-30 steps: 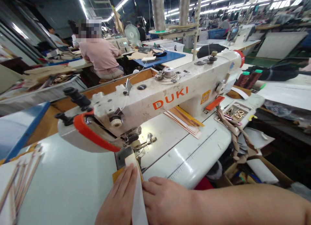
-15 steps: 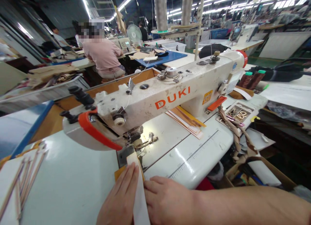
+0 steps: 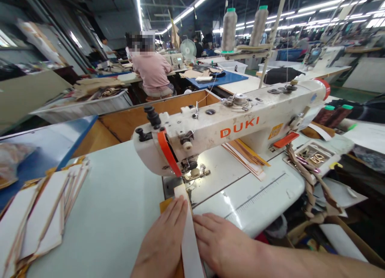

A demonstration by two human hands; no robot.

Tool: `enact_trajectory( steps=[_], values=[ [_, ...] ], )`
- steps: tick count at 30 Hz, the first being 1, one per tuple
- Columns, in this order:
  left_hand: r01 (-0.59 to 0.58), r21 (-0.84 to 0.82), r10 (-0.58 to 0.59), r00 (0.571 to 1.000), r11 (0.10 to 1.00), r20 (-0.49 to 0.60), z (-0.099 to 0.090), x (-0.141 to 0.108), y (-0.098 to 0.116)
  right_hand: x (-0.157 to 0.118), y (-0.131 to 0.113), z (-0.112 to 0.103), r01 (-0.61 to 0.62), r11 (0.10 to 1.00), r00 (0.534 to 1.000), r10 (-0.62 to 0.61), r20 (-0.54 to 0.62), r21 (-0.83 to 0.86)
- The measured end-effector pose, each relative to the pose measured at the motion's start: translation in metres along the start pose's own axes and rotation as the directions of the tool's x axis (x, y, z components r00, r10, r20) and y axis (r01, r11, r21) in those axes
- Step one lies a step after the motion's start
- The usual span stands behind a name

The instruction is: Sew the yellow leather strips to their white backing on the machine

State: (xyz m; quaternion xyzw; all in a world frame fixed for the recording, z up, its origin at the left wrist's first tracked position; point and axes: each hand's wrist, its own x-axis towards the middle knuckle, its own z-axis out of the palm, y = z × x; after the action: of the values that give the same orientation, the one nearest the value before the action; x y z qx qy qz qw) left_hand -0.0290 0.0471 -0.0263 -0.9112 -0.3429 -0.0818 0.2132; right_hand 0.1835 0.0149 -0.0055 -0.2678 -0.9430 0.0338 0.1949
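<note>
A white strip of material (image 3: pixel 189 246) runs from the bottom of the picture up to the presser foot (image 3: pixel 195 174) of a white DUKI sewing machine (image 3: pixel 234 125). A piece of yellow-orange material (image 3: pixel 166 205) lies under its left side, near the needle plate. My left hand (image 3: pixel 164 242) lies flat along the strip's left edge, fingers pointing toward the machine. My right hand (image 3: pixel 221 244) presses on the right edge, with my forearm reaching off to the lower right. Together they hold the strip down on the table. The needle area is partly hidden behind the machine's orange guard (image 3: pixel 167 154).
Stacked white pieces with brown edges (image 3: pixel 39 214) lie on the pale table (image 3: pixel 114 202) at left. At right are a metal-parts tray (image 3: pixel 314 156) and a twisted brown strap (image 3: pixel 309 186). Thread cones (image 3: pixel 229 29) stand behind the machine. A co-worker in a pink top (image 3: pixel 152 71) sits beyond it.
The view has swung left, so the machine sits further right and more of the left table shows. My hands stay on either side of the strip near the presser foot.
</note>
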Motion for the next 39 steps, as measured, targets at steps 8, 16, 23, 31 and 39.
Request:
enact_trajectory(
  steps=[8,16,23,31,39],
  values=[
    [0.082,-0.041,-0.081,0.996,0.996,0.031,-0.015,0.009,0.005,0.014,0.010,0.005,-0.221,0.975,0.973,0.221,-0.067,0.002],
    [0.063,-0.011,-0.062,0.995,0.998,0.080,-0.015,0.007,0.012,0.022,0.027,0.003,0.093,0.993,0.985,-0.101,-0.136,-0.067],
    [0.099,0.004,-0.099,0.995,0.995,0.031,-0.004,0.014,0.012,0.028,0.044,0.002,0.180,0.978,0.972,-0.193,-0.135,-0.104],
    [0.124,-0.039,-0.126,0.991,0.992,-0.055,0.006,0.031,-0.002,0.039,0.068,0.003,0.191,0.976,0.975,-0.201,-0.094,-0.100],
    [0.100,-0.054,-0.107,0.984,0.993,-0.140,-0.001,0.038,-0.006,0.041,0.071,0.003,0.187,0.977,0.971,-0.199,-0.135,-0.100]
  ],
)
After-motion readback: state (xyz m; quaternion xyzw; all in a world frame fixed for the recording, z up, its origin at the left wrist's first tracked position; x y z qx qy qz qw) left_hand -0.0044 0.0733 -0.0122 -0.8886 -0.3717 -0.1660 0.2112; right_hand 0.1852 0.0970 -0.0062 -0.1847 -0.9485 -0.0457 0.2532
